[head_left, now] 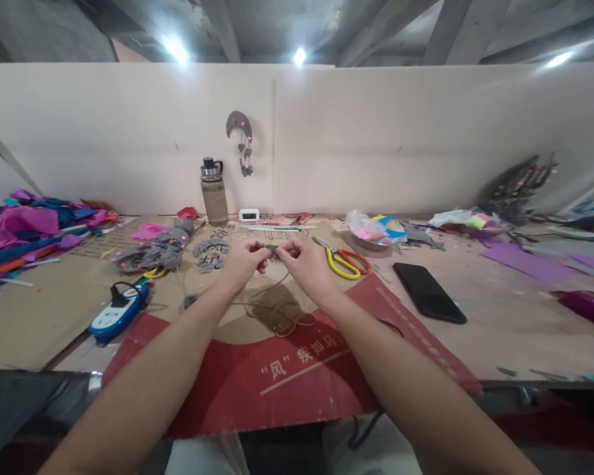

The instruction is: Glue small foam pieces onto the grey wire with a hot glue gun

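Over the cardboard, my left hand (248,259) and my right hand (299,258) meet fingertip to fingertip. Both are closed, pinching a small grey felt piece (272,250) between them; its exact shape is mostly hidden by fingers. A thin grey cord (282,303) lies in loose loops below my hands. Just left of my left hand are cut grey felt shapes (210,254) and, farther left, a heap of grey felt pieces with pink dots (153,249). To the right of my right hand lie scissors (346,260) with yellow and orange handles.
A water bottle (214,192) and a small digital clock (249,216) stand by the white partition (376,132), where a felt moon ornament (240,125) hangs. Right is a black phone (428,292) and a bowl (371,244); left, a blue power strip (117,313) and colourful fabric scraps (27,227).
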The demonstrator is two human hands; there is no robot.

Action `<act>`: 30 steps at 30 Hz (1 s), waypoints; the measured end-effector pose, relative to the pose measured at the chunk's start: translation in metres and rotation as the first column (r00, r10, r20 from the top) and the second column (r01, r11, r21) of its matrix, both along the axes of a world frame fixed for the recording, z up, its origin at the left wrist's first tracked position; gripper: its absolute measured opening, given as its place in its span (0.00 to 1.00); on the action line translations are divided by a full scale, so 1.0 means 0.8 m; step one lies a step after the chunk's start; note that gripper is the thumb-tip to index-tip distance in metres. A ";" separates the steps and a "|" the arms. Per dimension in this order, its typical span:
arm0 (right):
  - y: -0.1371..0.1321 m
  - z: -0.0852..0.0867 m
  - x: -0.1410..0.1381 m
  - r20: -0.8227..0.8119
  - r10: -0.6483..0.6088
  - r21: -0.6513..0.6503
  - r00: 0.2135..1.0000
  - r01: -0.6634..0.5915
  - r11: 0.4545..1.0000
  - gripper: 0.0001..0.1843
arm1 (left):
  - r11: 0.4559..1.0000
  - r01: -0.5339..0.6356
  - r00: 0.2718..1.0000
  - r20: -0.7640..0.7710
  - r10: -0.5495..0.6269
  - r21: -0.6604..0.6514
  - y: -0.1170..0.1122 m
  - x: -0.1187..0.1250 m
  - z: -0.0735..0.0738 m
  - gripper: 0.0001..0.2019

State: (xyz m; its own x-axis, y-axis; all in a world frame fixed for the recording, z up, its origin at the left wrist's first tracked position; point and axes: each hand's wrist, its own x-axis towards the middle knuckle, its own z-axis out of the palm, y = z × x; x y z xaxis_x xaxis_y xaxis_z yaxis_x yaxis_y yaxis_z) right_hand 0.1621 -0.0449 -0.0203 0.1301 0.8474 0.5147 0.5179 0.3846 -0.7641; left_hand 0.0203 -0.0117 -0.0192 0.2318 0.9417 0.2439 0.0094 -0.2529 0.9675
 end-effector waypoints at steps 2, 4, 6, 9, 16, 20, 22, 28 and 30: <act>0.000 -0.001 0.001 0.005 0.005 -0.005 1.000 -0.005 1.000 0.10 | 0.999 0.023 0.999 0.041 -0.021 -0.044 -0.001 -0.001 0.002 0.05; 0.002 -0.002 0.003 -0.017 0.024 -0.004 1.000 -0.024 1.000 0.10 | 0.988 0.082 0.991 0.112 -0.068 -0.131 -0.002 -0.002 0.005 0.06; 0.005 -0.004 0.006 -0.080 0.066 -0.020 0.995 -0.068 0.997 0.10 | 0.963 0.167 0.976 0.176 -0.131 -0.210 -0.002 -0.005 0.009 0.07; 0.010 -0.005 0.011 -0.193 0.126 -0.068 0.973 -0.141 0.988 0.11 | 0.930 0.263 0.957 0.194 -0.217 -0.257 0.000 -0.010 0.012 0.09; 0.015 -0.008 0.017 -0.227 0.186 -0.137 0.956 -0.221 0.966 0.14 | 0.908 0.325 0.944 0.148 -0.295 -0.262 0.007 -0.015 0.008 0.11; 0.017 -0.010 0.017 -0.240 0.183 -0.144 0.953 -0.222 0.965 0.11 | 0.910 0.321 0.945 0.159 -0.287 -0.262 0.004 -0.016 0.011 0.09; 0.018 -0.011 0.017 -0.233 0.176 -0.153 0.956 -0.215 0.965 0.10 | 0.905 0.329 0.940 0.185 -0.286 -0.271 0.002 -0.017 0.013 0.10; 0.016 -0.011 0.016 -0.198 0.149 -0.165 0.969 -0.183 0.969 0.10 | 0.911 0.281 0.949 0.230 -0.216 -0.302 0.003 -0.020 0.015 0.11; 0.014 -0.009 0.016 -0.196 0.135 -0.169 0.971 -0.169 0.971 0.10 | 0.914 0.274 0.953 0.210 -0.217 -0.298 0.003 -0.019 0.016 0.11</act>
